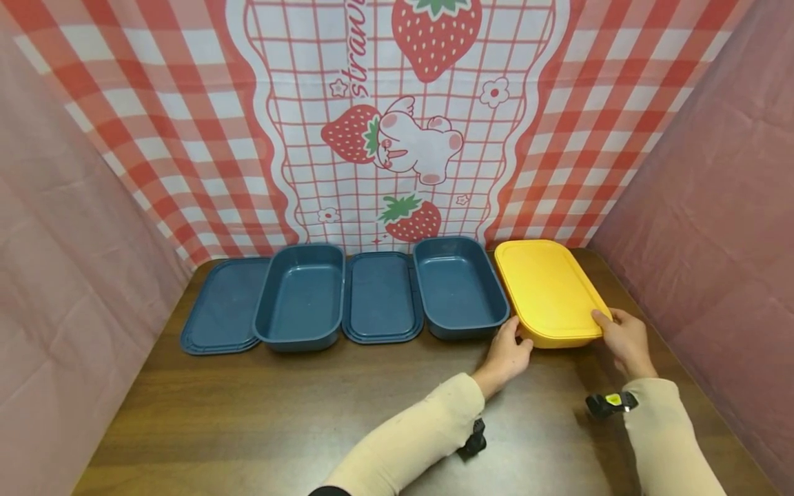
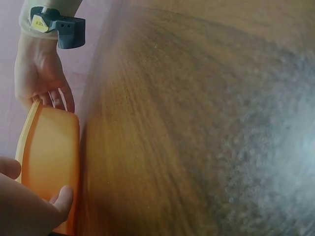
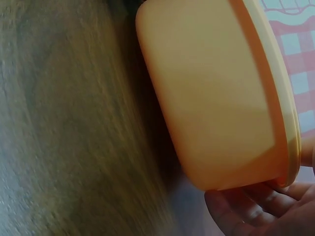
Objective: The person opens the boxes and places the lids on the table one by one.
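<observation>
A yellow lidded food container [image 1: 552, 293] sits at the right end of a row on the table, its lid on top. My left hand [image 1: 509, 350] holds its front left corner; in the left wrist view the thumb [image 2: 64, 200] lies against the front wall. At the front right corner, my right hand [image 1: 625, 339] grips it with the thumb on the lid's edge. The right wrist view shows the fingers [image 3: 251, 206] of that hand against the side wall below the rim. Left of my left hand stands a lidless blue container [image 1: 462, 289], close beside the yellow one.
Further left lie a blue lid [image 1: 381, 296], another open blue container [image 1: 300, 296] and a second blue lid [image 1: 226, 306]. The brown wooden table [image 1: 298, 420] extends in front. A strawberry-print cloth [image 1: 397, 138] hangs behind; pink cloths hang at both sides.
</observation>
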Demonstrator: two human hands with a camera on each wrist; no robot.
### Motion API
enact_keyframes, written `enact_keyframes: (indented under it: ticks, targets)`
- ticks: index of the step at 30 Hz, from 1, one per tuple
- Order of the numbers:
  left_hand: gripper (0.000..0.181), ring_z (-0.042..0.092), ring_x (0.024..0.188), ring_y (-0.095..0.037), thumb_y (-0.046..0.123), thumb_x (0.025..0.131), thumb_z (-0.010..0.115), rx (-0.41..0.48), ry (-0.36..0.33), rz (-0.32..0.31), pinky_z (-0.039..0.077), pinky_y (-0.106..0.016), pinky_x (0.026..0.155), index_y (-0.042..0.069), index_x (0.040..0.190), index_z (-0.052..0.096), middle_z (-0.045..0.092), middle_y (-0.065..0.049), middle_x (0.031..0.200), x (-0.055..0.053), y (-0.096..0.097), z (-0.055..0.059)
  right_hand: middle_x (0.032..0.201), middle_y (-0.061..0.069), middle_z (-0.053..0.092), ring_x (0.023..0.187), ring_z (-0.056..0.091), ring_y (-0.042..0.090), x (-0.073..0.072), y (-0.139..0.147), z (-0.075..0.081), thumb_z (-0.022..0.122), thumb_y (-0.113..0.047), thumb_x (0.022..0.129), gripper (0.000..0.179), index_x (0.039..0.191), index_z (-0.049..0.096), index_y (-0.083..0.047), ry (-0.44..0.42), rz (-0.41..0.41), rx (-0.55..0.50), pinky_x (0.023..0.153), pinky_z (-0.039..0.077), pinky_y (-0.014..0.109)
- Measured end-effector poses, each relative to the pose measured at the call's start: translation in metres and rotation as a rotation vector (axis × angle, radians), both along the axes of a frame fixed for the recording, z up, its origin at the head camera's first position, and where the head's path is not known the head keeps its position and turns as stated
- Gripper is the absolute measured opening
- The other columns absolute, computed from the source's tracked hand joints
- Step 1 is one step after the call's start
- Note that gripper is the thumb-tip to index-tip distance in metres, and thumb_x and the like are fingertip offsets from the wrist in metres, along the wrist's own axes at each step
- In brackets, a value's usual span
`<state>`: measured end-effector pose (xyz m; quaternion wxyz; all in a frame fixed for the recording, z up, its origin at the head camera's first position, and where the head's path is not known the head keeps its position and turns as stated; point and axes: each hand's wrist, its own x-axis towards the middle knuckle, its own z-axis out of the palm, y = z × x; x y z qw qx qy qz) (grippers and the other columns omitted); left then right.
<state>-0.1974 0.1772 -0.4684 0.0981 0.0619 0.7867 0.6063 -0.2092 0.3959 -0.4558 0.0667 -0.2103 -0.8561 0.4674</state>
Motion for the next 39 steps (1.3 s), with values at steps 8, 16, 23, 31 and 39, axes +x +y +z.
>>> enact_keyframes:
  ticks: [8,16,23,31,39]
  targets:
    - [0.051,0.053,0.127,-0.015,0.009,0.094,0.058,0.003,0.002,0.010,0.041,-0.025,0.108,0.008,0.143,0.046,0.052,-0.005,0.143,0.003,-0.001,0.000,0.120,0.025,0.054,0.068,0.047,-0.008,0.000,-0.004,-0.001,0.046,-0.035,0.101,0.061,0.138,0.043,0.014,-0.005,-0.016,0.023,0.060,0.045,0.010]
    - [0.053,0.052,0.126,-0.015,0.009,0.093,0.059,0.009,-0.004,0.025,0.041,-0.028,0.109,0.008,0.144,0.045,0.054,-0.004,0.138,0.008,-0.002,0.001,0.129,0.029,0.050,0.072,0.045,-0.009,0.002,-0.007,0.001,0.043,-0.036,0.101,0.063,0.140,0.040,0.014,-0.020,0.004,0.024,0.060,0.044,0.008]
    - [0.055,0.046,0.133,-0.014,0.010,0.094,0.057,0.003,-0.008,0.005,0.037,-0.028,0.113,0.009,0.147,0.041,0.049,-0.003,0.144,0.012,-0.004,0.001,0.135,0.030,0.047,0.074,0.044,-0.009,0.005,-0.011,0.003,0.043,-0.037,0.101,0.064,0.141,0.039,0.013,-0.032,0.000,0.005,0.060,0.042,0.006]
    - [0.058,0.039,0.141,-0.015,0.014,0.096,0.056,0.009,-0.030,-0.002,0.034,-0.031,0.116,0.011,0.150,0.037,0.040,-0.002,0.153,0.014,-0.007,0.002,0.133,0.029,0.049,0.072,0.044,-0.011,0.006,-0.012,0.000,0.043,-0.037,0.101,0.064,0.140,0.040,0.013,-0.011,0.008,0.001,0.060,0.044,0.007]
    - [0.057,0.036,0.142,-0.016,0.012,0.096,0.053,0.010,-0.032,-0.005,0.032,-0.032,0.117,0.011,0.150,0.035,0.038,-0.001,0.154,0.014,-0.009,0.003,0.133,0.028,0.048,0.073,0.045,-0.010,0.006,-0.013,0.001,0.043,-0.038,0.101,0.064,0.141,0.040,0.013,-0.010,0.010,-0.004,0.060,0.044,0.007]
